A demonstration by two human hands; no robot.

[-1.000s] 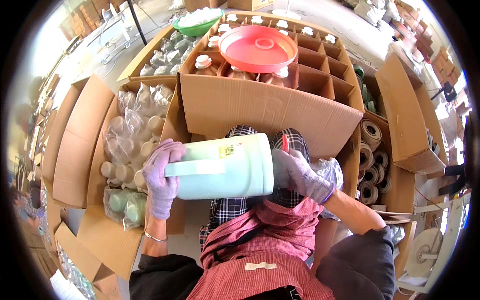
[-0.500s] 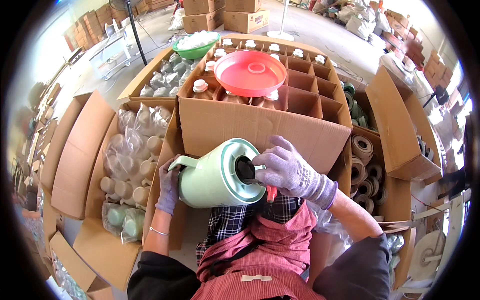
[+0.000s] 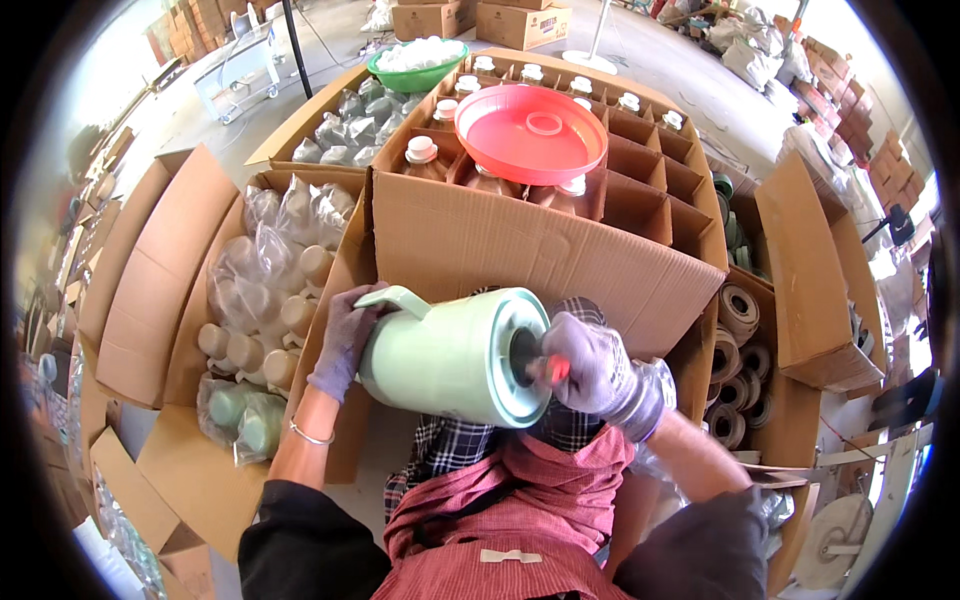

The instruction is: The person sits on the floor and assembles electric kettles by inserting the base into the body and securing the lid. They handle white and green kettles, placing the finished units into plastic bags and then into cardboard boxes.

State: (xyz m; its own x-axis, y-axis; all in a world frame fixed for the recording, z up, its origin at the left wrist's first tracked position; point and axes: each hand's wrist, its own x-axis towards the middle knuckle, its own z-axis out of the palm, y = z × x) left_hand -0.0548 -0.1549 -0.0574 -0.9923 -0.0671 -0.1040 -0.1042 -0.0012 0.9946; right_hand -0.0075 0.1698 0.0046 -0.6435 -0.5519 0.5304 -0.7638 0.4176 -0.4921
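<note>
Across my lap lies a mint-green thermos jug (image 3: 430,362) on its side, its round base turned to the right. My left hand (image 3: 345,338), in a grey-purple glove, grips the jug's far left end by the handle (image 3: 400,298); some of its fingers are hidden. At the dark round opening (image 3: 523,357) in the base, my gloved right hand (image 3: 602,378) is closed in a fist around a red-handled tool (image 3: 557,368). The tool's dark front part reaches into the opening; blur hides its exact kind.
Ahead stands a divided carton (image 3: 540,235) of capped bottles (image 3: 421,152), topped by a red dish (image 3: 495,130). A green bowl (image 3: 425,80) holds white pieces. Bagged cups (image 3: 245,350) fill the left carton. Beige rings (image 3: 738,308) lie in the right one.
My right hand has gone from fingers reaching over the base to a fist around the tool. The jug has tilted, its base facing more to the right. The whole view has shifted slightly.
</note>
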